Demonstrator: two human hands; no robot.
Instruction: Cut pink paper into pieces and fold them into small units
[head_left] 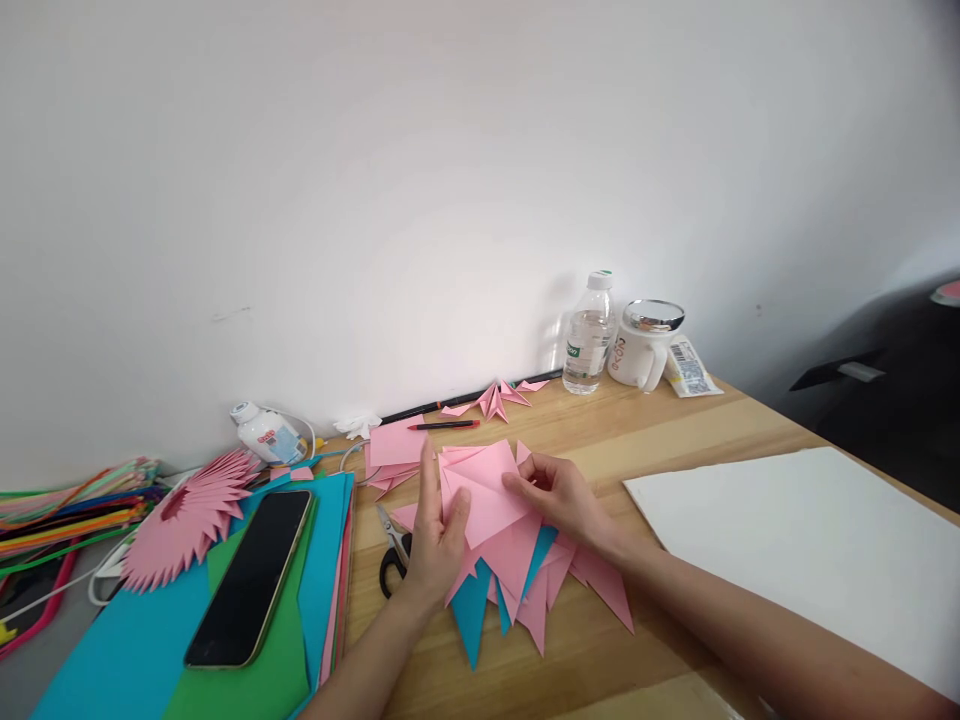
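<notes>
A sheet of pink paper (487,505) is held between my two hands, above a heap of cut paper pieces. My left hand (436,545) grips its left edge, thumb on the front and fingers upright behind. At the right corner, my right hand (559,495) pinches the sheet between thumb and fingers. Pink pointed scraps (604,590) and blue pointed scraps (471,610) spread out beneath on the wooden table (420,670). Black-handled scissors (395,552) lie just left of my left hand, partly hidden by it.
Left, a phone (251,580) rests on green and blue paper (112,650), near a pleated pink paper ring (187,520) and a white pill bottle (266,435). Behind are a pen (442,425), water bottle (589,340) and mug (637,355). A white board (817,560) lies right.
</notes>
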